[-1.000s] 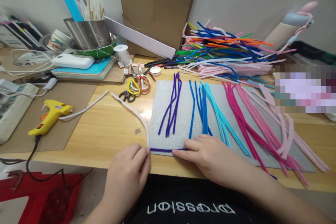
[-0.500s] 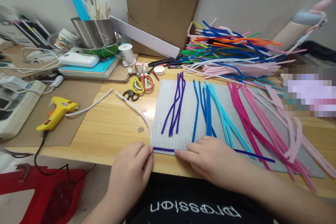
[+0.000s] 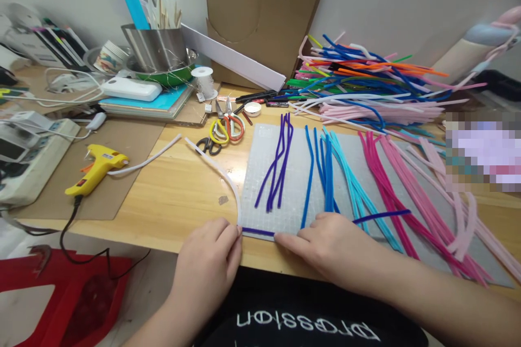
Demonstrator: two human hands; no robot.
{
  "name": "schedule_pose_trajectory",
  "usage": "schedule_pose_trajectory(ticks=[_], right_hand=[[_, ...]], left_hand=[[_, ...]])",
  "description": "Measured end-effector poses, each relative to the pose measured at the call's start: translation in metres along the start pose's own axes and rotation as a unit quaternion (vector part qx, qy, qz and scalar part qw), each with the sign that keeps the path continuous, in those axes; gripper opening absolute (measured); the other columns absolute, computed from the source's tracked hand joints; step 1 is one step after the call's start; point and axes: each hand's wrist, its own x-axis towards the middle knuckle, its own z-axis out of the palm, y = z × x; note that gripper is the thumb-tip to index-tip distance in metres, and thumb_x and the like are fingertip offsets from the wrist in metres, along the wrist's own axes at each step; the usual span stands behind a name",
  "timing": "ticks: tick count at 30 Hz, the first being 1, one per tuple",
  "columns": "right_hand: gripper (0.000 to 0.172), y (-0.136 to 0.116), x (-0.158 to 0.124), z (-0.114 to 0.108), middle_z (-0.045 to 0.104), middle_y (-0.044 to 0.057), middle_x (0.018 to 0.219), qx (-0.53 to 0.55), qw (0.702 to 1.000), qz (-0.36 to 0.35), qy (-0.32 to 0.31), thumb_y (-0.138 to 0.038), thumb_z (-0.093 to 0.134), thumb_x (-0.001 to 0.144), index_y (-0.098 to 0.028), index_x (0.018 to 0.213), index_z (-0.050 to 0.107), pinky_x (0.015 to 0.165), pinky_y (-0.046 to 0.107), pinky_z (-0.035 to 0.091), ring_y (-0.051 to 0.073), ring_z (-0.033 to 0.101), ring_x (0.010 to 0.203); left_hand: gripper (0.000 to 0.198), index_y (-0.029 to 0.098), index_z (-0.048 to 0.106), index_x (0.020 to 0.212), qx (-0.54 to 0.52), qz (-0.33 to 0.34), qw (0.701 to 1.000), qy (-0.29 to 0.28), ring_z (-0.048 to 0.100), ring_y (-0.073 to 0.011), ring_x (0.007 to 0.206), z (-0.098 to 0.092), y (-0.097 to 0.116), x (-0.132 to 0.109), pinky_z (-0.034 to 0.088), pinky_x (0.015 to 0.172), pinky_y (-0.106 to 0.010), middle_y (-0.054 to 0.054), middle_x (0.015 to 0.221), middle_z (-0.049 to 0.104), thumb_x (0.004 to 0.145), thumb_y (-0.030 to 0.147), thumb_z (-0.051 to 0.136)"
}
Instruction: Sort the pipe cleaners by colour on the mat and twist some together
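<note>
Note the change: the far part of the purple stem (image 3: 258,231), beyond your right hand (image 3: 325,236), has swung away from you. In the first earlier frame its loose end showed on the near side of your right forearm; it now slants up and away past that hand, across the cyan stems (image 3: 352,190) and magenta stems (image 3: 376,179).

The section between your hands is straight, as before, along the near edge of the mat (image 3: 295,195). This suggests that the stem is being turned at your right hand while the left end is kept fixed.

Left hand: fingertips drawn together, pinching the purple stem's left end where it meets the white stem (image 3: 223,173), which curves away beyond that hand.

Right hand: leading fingertip on the purple stem, remaining fingers curled over it; whether they close around it cannot be told.

Hand spacing appears unchanged. The whole scene sits farther right in view, indicating a head turn.
</note>
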Motion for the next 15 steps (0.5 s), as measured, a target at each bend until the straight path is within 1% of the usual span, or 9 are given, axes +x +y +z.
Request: schedule_pose_trajectory(ticks=[6, 12, 15], right_hand=[[0.029, 0.0006, 0.0, 0.0005, 0.062, -0.003, 0.061, 0.006, 1.0, -0.011, 0.007, -0.014, 0.054, 0.079, -0.021, 0.108, 0.053, 0.051, 0.029, 0.021, 0.011, 0.049, 0.049], [0.022, 0.0013, 0.0005, 0.001, 0.061, -0.003, 0.06, 0.008, 1.0, -0.01, 0.015, -0.015, 0.053, 0.08, -0.021, 0.102, 0.054, 0.052, 0.03, 0.02, 0.011, 0.046, 0.048], [0.022, 0.0016, 0.0011, 0.0013, 0.062, -0.004, 0.061, -0.002, 1.0, -0.009, 0.008, -0.016, 0.054, 0.08, -0.022, 0.102, 0.054, 0.052, 0.03, 0.019, 0.011, 0.046, 0.048]], left_hand=[[0.021, 0.019, 0.049, 0.071, -0.005, 0.002, 1.0, -0.006, 0.048, -0.0169, 0.065, -0.0002, 0.0003, 0.0, 0.037, 0.059, -0.031, -0.001, 0.069, 0.049, 0.09, 0.024, 0.041], [0.022, 0.019, 0.049, 0.071, -0.003, 0.001, 1.0, -0.01, 0.048, -0.0173, 0.066, -0.0012, 0.0001, -0.0003, 0.037, 0.059, -0.032, -0.001, 0.069, 0.049, 0.09, 0.025, 0.04], [0.022, 0.019, 0.05, 0.072, -0.002, 0.001, 1.0, -0.013, 0.048, -0.0175, 0.066, -0.001, -0.0006, -0.0002, 0.038, 0.06, -0.032, -0.002, 0.069, 0.05, 0.09, 0.025, 0.04]])
